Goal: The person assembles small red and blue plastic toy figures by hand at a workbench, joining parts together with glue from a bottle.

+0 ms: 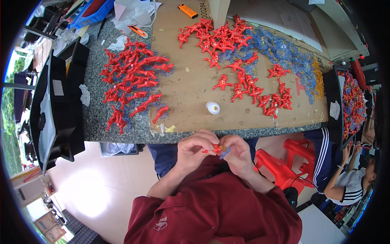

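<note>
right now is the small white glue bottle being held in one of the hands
No, the small white glue bottle stands alone on the brown cardboard sheet, while both hands pinch a small red plastic figure below the table edge.

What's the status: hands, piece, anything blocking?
Left hand and right hand both pinching one small red coral piece over the lap. Glue bottle on the table edge ahead. Nothing blocking.

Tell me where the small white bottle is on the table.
In the head view, the small white bottle stands on the brown cardboard sheet near the table's front edge, just beyond the hands, between the two red-piece clusters.
</note>
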Available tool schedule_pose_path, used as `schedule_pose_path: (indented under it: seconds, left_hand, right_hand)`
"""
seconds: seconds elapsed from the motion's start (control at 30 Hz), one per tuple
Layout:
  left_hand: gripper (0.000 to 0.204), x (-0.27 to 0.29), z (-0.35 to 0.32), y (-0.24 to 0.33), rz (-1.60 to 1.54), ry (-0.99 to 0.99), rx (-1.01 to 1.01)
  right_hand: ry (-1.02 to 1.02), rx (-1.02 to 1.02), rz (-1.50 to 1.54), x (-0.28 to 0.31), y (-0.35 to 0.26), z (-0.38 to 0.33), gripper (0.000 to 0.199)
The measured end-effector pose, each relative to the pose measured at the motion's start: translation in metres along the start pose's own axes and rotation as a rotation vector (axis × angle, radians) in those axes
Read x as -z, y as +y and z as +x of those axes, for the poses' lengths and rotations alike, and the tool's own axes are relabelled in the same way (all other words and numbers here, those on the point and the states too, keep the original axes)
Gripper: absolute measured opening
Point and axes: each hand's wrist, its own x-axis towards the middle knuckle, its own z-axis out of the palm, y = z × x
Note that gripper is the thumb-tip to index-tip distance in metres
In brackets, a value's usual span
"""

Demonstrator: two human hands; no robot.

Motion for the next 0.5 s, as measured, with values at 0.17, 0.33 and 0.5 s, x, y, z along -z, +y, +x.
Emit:
schedule_pose_path:
  seconds: [0.17, 0.33, 0.5]
  left_hand:
    - [0.009, 0.006, -0.002, -0.015, -0.299, -0.072, -0.014]
    - [0.007, 0.007, 0.002, -0.016, -0.29, -0.11, -0.061]
    - [0.006, 0.008, 0.003, -0.015, -0.3, -0.122, -0.051]
  right_hand:
    - [-0.124, 0.382, -0.802, -0.003, -0.024, 0.008, 0.027]
    - [-0.104, 0.464, -0.868, -0.007, -0.026, 0.006, 0.029]
    - [-0.133, 0.542, -0.916, -0.009, -0.028, 0.008, 0.027]
